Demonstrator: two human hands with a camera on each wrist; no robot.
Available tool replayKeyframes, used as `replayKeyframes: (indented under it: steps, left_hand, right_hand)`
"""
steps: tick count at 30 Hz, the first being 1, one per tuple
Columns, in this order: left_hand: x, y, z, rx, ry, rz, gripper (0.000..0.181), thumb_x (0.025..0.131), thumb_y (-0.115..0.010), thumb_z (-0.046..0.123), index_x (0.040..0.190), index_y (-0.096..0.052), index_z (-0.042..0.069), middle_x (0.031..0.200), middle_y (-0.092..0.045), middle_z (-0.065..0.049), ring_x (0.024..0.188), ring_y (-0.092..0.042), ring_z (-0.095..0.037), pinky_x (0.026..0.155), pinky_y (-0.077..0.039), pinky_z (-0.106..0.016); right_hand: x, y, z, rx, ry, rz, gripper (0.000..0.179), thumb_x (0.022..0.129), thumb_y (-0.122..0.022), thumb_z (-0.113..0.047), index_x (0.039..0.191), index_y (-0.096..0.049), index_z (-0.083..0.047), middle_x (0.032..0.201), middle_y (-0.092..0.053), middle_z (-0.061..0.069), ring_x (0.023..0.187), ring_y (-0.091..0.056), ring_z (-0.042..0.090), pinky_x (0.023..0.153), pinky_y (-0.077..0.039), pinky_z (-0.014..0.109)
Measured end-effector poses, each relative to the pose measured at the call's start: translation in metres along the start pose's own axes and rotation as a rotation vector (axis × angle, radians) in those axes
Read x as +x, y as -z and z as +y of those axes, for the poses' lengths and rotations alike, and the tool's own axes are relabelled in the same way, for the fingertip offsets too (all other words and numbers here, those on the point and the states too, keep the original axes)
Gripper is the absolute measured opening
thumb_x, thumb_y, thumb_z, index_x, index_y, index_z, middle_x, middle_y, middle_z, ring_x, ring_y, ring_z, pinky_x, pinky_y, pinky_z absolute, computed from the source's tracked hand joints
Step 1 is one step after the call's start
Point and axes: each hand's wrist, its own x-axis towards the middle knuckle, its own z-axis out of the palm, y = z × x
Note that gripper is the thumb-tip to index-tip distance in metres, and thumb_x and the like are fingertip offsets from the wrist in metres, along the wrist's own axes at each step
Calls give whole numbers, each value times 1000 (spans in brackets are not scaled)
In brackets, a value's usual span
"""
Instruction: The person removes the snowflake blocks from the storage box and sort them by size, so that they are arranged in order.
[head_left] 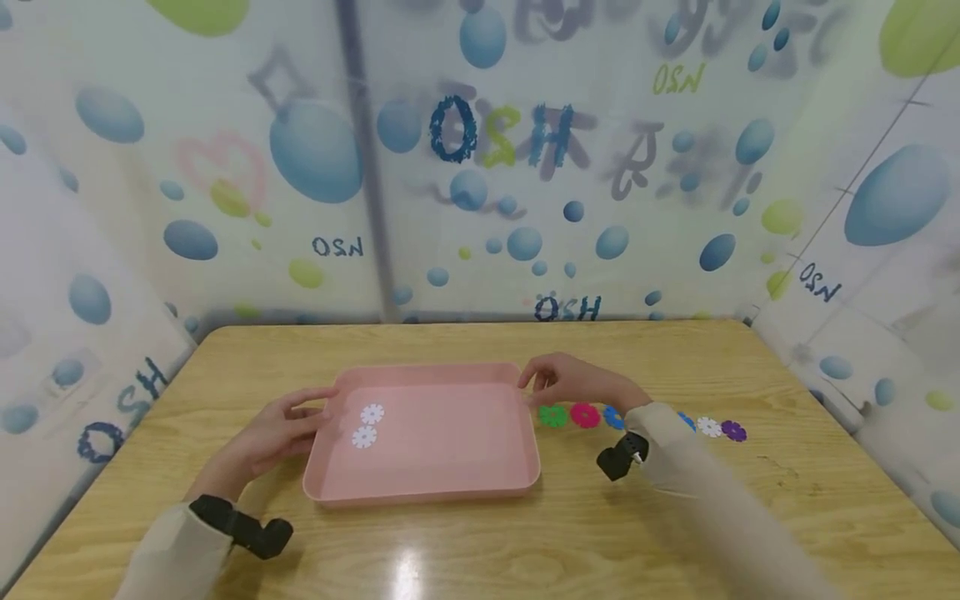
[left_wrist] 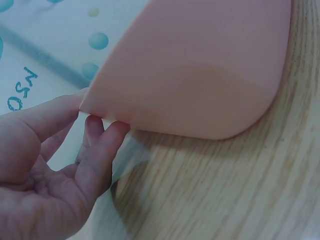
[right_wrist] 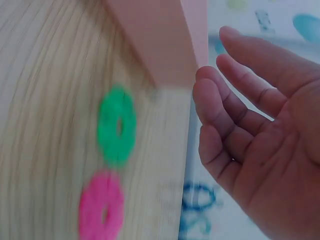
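Note:
A shallow pink tray (head_left: pixel 442 496) lies on the table, with two white notched flower discs (head_left: pixel 372 414) toward its left side. My left hand (head_left: pixel 270 433) is at the tray's left side and pinches the rim near the far corner; in the left wrist view, the fingers (left_wrist: pixel 112 140) of that hand meet the pink wall at its edge. At the far right corner, my right hand (head_left: pixel 573 379) has its fingertips right by the rim. The right wrist view shows the fingers (right_wrist: pixel 207 97) loosely bent beside the tray wall, holding nothing.
A row of coloured flower discs runs right of the tray: green (head_left: pixel 553 416), pink (head_left: pixel 585 415), blue (head_left: pixel 614 417), then white (head_left: pixel 709 427) and purple (head_left: pixel 734 431). My right forearm covers part of this row. Patterned curtains (head_left: pixel 480 192) enclose the wooden table (head_left: pixel 465 550).

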Motion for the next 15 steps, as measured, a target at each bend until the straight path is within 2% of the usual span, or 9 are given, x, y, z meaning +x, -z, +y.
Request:
replayKeyframes:
  steps: [6,10,15]
  left_hand:
    - [1,1,-5,1,-2,-2,56,93,-56,16,141,-31,3,128,-39,-28,99,-58,-19,83,-50,-35]
    - [1,2,-6,6,1,5,56,92,-56,16,141,-32,3,128,-40,-27,99,-58,-18,83,-50,-35]
    - [1,2,-5,9,7,9,57,92,-57,17,141,-32,4,130,-37,-29,100,-57,-18,84,-50,-35]
  right_hand:
    - [36,-16,-24,-57,17,-55,29,87,-64,-16,111,-59,0,82,-58,5,73,-53,16,64,-47,26]
    - [60,-24,-35,-83,16,-74,31,86,-66,-17,111,-61,-1,81,-59,4,73,-53,15,63,-46,24]
    - [85,-35,-47,-56,-2,-94,31,85,-67,-17,111,-61,-3,81,-61,3,73,-56,16,65,-47,25]
